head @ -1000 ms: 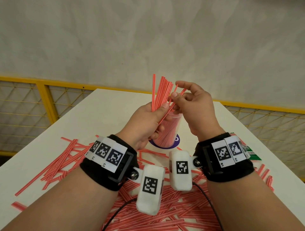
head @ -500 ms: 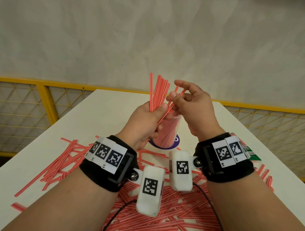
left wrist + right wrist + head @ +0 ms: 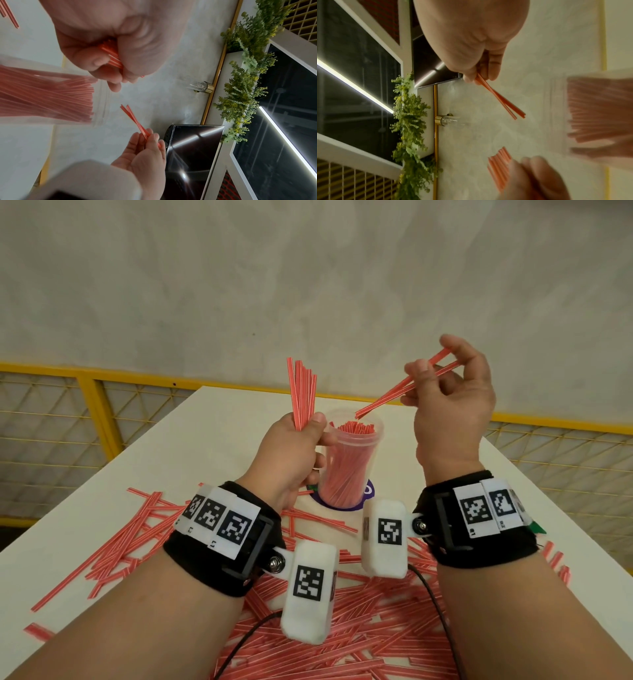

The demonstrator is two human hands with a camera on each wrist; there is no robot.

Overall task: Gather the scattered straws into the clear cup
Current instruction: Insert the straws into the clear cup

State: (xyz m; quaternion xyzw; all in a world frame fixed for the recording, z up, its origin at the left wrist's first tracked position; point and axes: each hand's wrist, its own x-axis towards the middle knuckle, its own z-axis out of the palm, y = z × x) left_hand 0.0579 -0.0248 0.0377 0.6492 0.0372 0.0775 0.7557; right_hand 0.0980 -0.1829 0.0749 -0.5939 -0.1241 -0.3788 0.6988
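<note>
Since the straws (image 3: 400, 392) are thin, light and springy, they'll likely handle as a bundle better than singly: pinch near one end, let the free end lead into the cup. Probably slick plastic, so a loose pinch could let them fan or slip sideways.

Right hand (image 3: 452, 419) pinches two straws between thumb and fingertips at their upper ends; lower tips angle down toward the clear cup (image 3: 349, 460), just above its rim, not yet inside. Right wrist view shows the pair slightly splayed at the free end, so they may need squaring before the drop.

Left hand (image 3: 291, 453) is curled round a bundle of straws (image 3: 301, 392) gripped at the lower end, tops fanned upward, just beside the cup on its left. Can't tell if the lower fingers touch the cup wall.

Cup stands upright on a purple coaster (image 3: 368, 496) on the white worktop (image 3: 212, 440), already packed fairly full of upright straws. Tight fill means new ones will likely need to be threaded in tip-first, and a hard push could bend them or tip the light cup.

Plenty of loose straws (image 3: 130, 535) lie across the near worktop, left, centre and a few at the right edge. My read: well underway, far from done.
</note>
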